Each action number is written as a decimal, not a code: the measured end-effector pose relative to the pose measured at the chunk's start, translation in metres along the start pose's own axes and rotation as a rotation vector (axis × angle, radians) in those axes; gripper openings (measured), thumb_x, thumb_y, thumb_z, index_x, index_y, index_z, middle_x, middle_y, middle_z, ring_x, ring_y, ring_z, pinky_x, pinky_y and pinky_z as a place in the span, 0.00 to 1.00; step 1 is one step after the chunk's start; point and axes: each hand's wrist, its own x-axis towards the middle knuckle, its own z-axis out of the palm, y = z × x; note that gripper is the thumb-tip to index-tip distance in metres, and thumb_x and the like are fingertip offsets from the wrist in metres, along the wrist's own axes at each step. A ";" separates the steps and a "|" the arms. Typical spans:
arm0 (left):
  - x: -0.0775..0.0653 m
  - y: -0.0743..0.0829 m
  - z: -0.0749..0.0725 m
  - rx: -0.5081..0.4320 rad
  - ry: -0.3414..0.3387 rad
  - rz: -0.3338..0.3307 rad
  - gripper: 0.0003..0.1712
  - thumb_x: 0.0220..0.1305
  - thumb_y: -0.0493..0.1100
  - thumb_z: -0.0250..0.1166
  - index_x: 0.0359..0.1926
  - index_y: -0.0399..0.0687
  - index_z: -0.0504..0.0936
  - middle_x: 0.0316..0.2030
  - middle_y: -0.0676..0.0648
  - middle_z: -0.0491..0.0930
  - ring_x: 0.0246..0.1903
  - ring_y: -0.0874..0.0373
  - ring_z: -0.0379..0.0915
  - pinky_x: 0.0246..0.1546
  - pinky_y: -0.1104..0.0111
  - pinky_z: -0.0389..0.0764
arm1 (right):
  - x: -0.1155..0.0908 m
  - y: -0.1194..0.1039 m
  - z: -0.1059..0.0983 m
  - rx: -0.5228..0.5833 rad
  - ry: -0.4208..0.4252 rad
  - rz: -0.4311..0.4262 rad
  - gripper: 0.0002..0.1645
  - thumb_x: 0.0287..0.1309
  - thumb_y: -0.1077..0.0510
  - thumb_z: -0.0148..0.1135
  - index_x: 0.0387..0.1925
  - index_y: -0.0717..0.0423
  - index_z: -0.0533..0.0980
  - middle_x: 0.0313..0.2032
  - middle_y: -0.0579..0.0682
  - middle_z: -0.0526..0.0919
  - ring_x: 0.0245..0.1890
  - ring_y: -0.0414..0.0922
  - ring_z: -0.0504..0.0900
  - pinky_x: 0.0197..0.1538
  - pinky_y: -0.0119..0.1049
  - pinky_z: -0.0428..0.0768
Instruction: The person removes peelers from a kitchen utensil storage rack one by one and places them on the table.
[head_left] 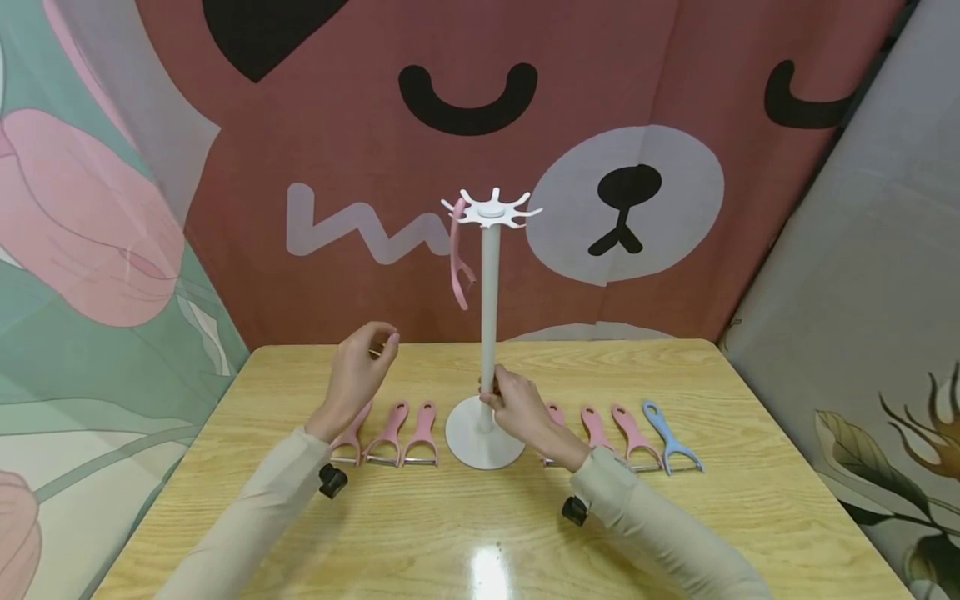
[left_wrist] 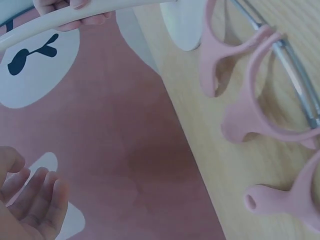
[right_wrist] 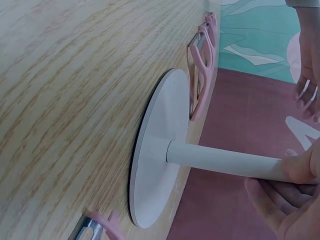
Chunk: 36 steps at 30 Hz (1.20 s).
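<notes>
A white stand [head_left: 490,308] with a round base and a ring of hooks at its top stands mid-table. My right hand [head_left: 521,407] grips its pole low down, and the right wrist view shows the fingers and thumb around the pole [right_wrist: 225,160]. One pink peeler [head_left: 456,258] hangs from a hook on the stand's left side. My left hand [head_left: 358,371] is raised above the left-hand peelers, fingers loosely bent and nothing in them. Under it lie pink peelers, among them one pink peeler [head_left: 423,433] nearest the base.
Right of the stand lie several pink peelers, one of them a pink peeler [head_left: 632,429], partly behind my right forearm. At that row's end is a blue peeler [head_left: 663,429]. The wooden table [head_left: 405,533] ends against a printed cloth [head_left: 337,292].
</notes>
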 end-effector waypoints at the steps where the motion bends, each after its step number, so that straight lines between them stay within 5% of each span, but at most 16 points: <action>1: 0.001 0.001 0.000 -0.001 0.004 0.004 0.08 0.70 0.41 0.62 0.44 0.41 0.83 0.35 0.46 0.84 0.31 0.54 0.80 0.31 0.60 0.81 | 0.000 0.000 0.000 -0.005 -0.002 -0.001 0.07 0.61 0.66 0.66 0.38 0.59 0.75 0.31 0.50 0.82 0.33 0.46 0.83 0.33 0.38 0.82; 36: 0.055 0.058 -0.003 -0.120 0.153 0.190 0.11 0.74 0.41 0.57 0.46 0.37 0.80 0.37 0.43 0.83 0.33 0.52 0.80 0.34 0.57 0.81 | 0.000 -0.001 -0.001 -0.008 -0.032 0.021 0.08 0.61 0.67 0.66 0.38 0.59 0.75 0.30 0.49 0.80 0.31 0.44 0.82 0.30 0.34 0.80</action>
